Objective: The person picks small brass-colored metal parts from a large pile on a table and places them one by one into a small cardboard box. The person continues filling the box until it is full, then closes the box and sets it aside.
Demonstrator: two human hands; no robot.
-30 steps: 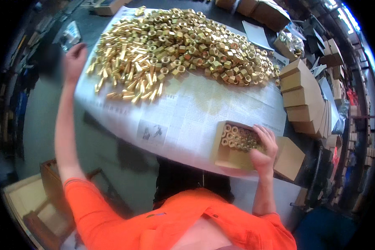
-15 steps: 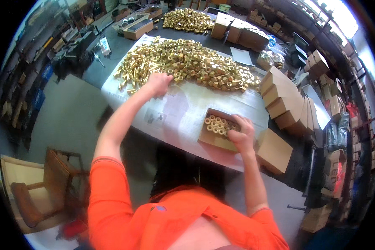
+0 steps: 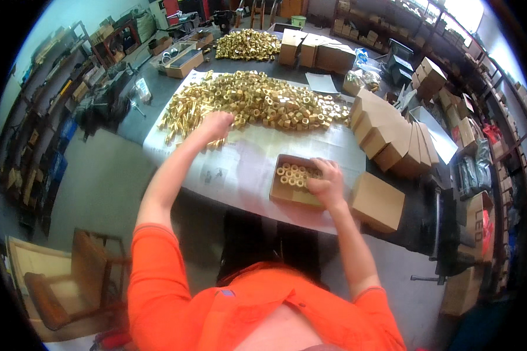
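A heap of brass nuts lies across the far part of the sheet-covered table. My left hand is at the heap's near edge, its fingers curled together. Whatever they pinch is hidden, though a nut shows right beside the fingertips. Nearer to me, an open cardboard box holds several nuts set in rows, hole side up. My right hand grips the box at its right side, thumb inside and fingers over the far rim, covering part of the contents.
Slim brass pieces lie at the heap's left. A closed carton sits right of the box, with a row of leaning cartons behind it. Farther back are another brass pile and more cartons. A wooden chair stands lower left.
The whole view has shifted slightly, showing more of the room's far end. Both hands keep nearly the same places, left at the heap's edge and right on the box.
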